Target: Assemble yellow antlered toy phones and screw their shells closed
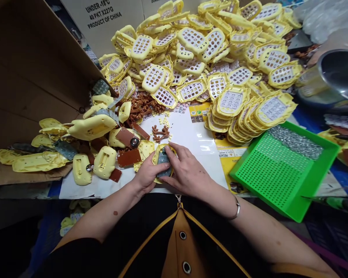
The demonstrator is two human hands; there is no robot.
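Across the counter (pixel 210 170), as shown from the head, the far edge is being taken up by a heap of yellow shells (pixel 191 40), apparently to avoid crowding the hands. At the middle of the near edge, a yellow casing half (pixel 156 157) with a dark board (pixel 161 157) in it is being held between both hands. Its left side is being gripped by the left hand (pixel 146 172), thumb across the board; its right side is being steadied by the right hand (pixel 188 168), fingers closed in, probably against shifting. Toward the left edge, brown boards (pixel 129 157) are being kept near the left hand, seemingly for easy reach. Past the near edge, rightward, a green basket (pixel 272 166) is being used for small metal parts (pixel 295 143), presumably against scattering.
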